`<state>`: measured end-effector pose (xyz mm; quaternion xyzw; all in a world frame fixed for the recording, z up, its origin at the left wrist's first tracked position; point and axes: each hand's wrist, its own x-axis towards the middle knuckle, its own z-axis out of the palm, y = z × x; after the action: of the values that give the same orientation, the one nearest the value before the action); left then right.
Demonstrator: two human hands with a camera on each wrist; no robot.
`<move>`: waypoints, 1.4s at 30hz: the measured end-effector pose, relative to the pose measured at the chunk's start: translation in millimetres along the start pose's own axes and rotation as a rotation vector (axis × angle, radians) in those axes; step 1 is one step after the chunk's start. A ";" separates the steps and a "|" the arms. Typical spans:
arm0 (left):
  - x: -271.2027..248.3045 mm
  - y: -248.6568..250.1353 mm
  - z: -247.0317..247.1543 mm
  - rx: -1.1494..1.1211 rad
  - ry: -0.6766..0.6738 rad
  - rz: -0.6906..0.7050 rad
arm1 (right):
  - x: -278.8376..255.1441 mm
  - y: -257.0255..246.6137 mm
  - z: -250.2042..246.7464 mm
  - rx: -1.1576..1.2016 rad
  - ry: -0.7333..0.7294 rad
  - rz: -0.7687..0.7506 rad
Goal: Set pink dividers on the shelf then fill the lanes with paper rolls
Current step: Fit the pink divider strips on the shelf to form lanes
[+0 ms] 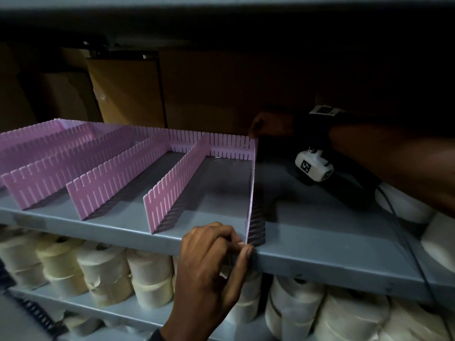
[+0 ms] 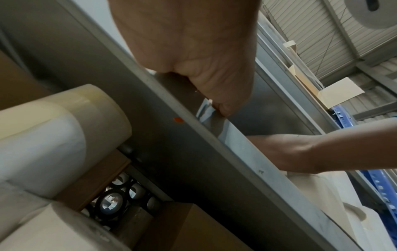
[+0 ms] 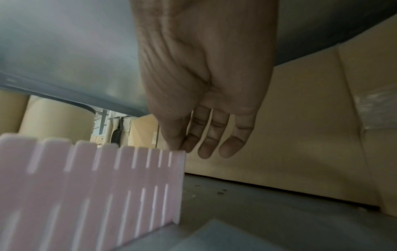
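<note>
Pinching the near end of the outermost pink divider (image 1: 251,190) at the shelf (image 1: 320,262) lip, the left hand (image 1: 211,262) held it between curled fingers and thumb. The right hand (image 3: 206,101), fingers nearly straight, touched its far top corner beside the slotted back strip (image 1: 221,143). The thin panel looked light, flexible and probably brittle at the slots; supporting both ends appeared advisable. Paper rolls (image 1: 105,274) sat on the shelf below.

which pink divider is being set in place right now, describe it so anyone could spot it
On the grey metal shelf, a pink grid runs back to a cross strip. The rightmost divider closes the grid's right end. Unlike its neighbours it shows edge-on, with the left hand pinching its front end and the right hand at its back corner.
</note>
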<state>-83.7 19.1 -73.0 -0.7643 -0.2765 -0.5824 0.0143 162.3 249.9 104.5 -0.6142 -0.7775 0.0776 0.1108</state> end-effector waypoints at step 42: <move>-81.2 -169.8 -340.4 0.359 0.010 -0.366 | -138.5 -391.5 253.9 0.383 0.789 -0.447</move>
<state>-472.3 12.9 -87.5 -0.6838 -0.5092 -0.5206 0.0456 -242.2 27.8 -50.3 -0.3836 -0.7606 -0.0450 0.5219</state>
